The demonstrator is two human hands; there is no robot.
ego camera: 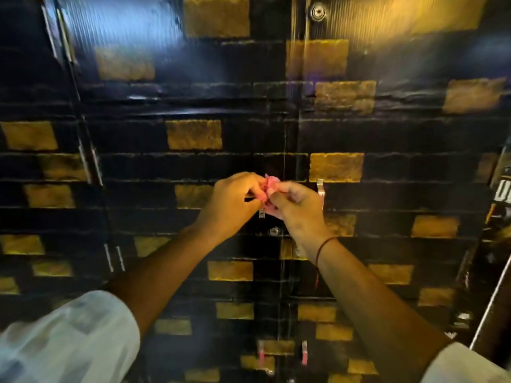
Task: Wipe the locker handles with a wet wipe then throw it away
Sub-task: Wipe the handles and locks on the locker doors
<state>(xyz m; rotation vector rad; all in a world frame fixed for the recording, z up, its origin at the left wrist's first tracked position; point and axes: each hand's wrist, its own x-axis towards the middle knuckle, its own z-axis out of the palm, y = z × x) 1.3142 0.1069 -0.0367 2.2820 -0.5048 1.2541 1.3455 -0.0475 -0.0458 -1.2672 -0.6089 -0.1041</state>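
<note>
Black locker doors (193, 167) with gold brick patches fill the view. Both my hands meet in front of the centre seam. My left hand (232, 200) and my right hand (296, 205) pinch a small crumpled pink wet wipe (269, 182) between their fingertips. A silver handle (320, 193) stands just right of my right hand. Another handle's lower end (261, 214) shows below my left hand; the rest is hidden behind my fingers.
A keyhole (274, 231) sits below my hands. Two lower handles (261, 352) (304, 352) show near the bottom. More handles (94, 167) line the left door edges. A round lock (318, 11) is at the top. A dark object with white lettering (502, 189) borders the right.
</note>
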